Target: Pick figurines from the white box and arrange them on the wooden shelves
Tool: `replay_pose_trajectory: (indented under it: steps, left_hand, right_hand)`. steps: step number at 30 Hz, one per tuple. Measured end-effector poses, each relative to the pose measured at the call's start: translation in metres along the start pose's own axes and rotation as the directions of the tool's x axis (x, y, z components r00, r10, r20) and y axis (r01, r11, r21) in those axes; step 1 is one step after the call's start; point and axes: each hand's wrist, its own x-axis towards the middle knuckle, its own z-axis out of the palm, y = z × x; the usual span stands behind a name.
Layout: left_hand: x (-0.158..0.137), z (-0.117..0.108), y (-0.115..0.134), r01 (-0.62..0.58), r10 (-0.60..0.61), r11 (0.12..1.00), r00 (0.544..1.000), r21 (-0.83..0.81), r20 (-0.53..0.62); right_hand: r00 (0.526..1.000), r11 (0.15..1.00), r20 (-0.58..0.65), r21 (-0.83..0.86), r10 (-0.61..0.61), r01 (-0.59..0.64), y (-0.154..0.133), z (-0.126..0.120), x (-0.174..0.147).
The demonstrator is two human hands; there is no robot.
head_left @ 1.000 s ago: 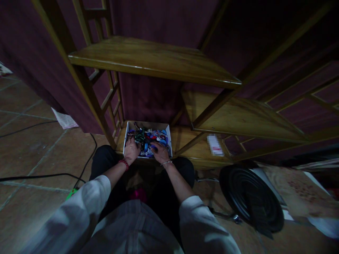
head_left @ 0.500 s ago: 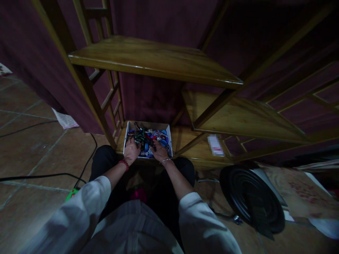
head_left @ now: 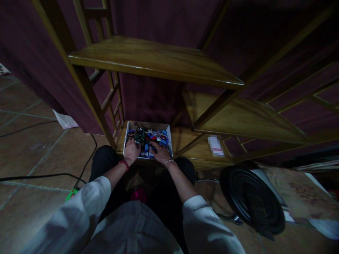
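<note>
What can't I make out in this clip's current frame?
All in the head view:
Left hand, right hand: fingertips lost among small items; grips unclear.
Small items: too small and dark to identify.
White rectangular item: details hidden by pixelation.
Green object: partly covered by the left sleeve.

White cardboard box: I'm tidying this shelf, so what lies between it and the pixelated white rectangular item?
In the head view, a slanting brown wooden bar and a stretch of brown wooden shelf lie between the box and the item.
</note>
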Motion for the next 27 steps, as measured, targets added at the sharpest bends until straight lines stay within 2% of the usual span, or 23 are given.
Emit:
replay_pose_trajectory:
  steps: [7,12,17,27]
  left_hand:
    - [-0.001,-0.002,0.001,-0.014,0.014,1.0,1.0,0.01,-0.002]
    - [-0.002,-0.006,0.004,-0.003,0.002,1.0,1.0,0.016,0.014]
    - [-0.002,-0.008,0.005,-0.001,0.0,1.0,1.0,0.02,0.022]
    - [-0.002,-0.004,0.004,0.003,-0.004,0.999,1.0,0.039,0.019]
  right_hand:
    - [0.998,0.995,-0.045,-0.087,0.054,-0.058,0.007,0.0,-0.012]
    - [0.997,0.994,-0.012,-0.085,0.072,-0.073,0.007,0.0,-0.007]
    - [0.987,0.986,-0.061,-0.062,0.152,-0.156,0.006,0.01,0.0]
    - [0.994,0.997,-0.092,0.066,0.056,-0.05,0.02,0.009,0.001]
